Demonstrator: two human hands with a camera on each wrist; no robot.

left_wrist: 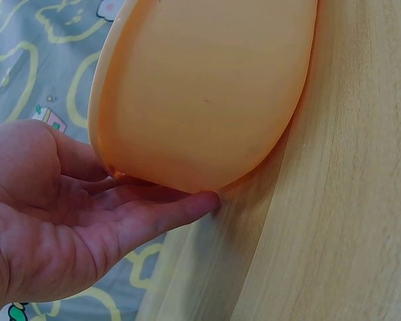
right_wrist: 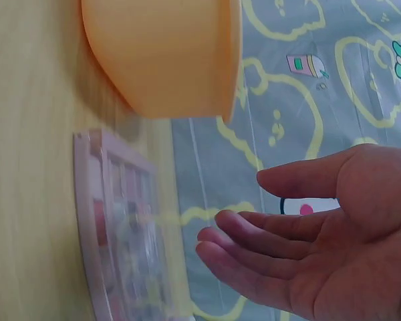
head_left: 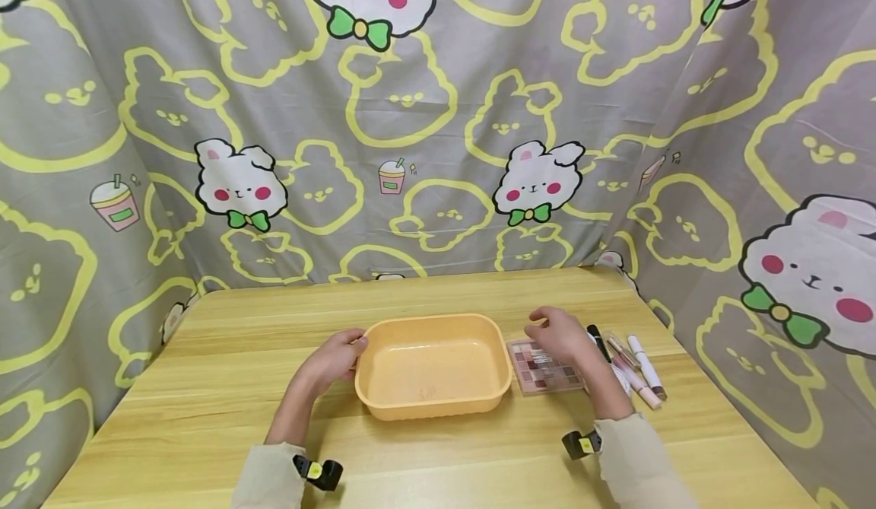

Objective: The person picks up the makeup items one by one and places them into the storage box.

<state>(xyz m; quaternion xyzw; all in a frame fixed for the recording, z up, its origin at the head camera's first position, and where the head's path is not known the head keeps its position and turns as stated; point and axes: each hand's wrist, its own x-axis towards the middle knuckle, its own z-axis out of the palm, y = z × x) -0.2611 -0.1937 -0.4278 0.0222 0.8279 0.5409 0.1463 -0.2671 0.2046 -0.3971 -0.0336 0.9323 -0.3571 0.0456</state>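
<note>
A shallow, pale-orange plastic basin stands on the table with nothing inside it. My left hand holds its left end, the thumb at the rim and the fingers against the outer wall; in the left wrist view this hand partly goes out of sight behind the basin. Just right of the basin lies a pink eyeshadow palette with a see-through lid. Over the palette hovers my right hand, holding nothing. From the right wrist, its loosely extended fingers show apart from the palette.
Several makeup tubes lie to the right, among them a black one, a pink one and a white one. A white item is partly hidden by the right forearm. A patterned curtain encloses the wooden table.
</note>
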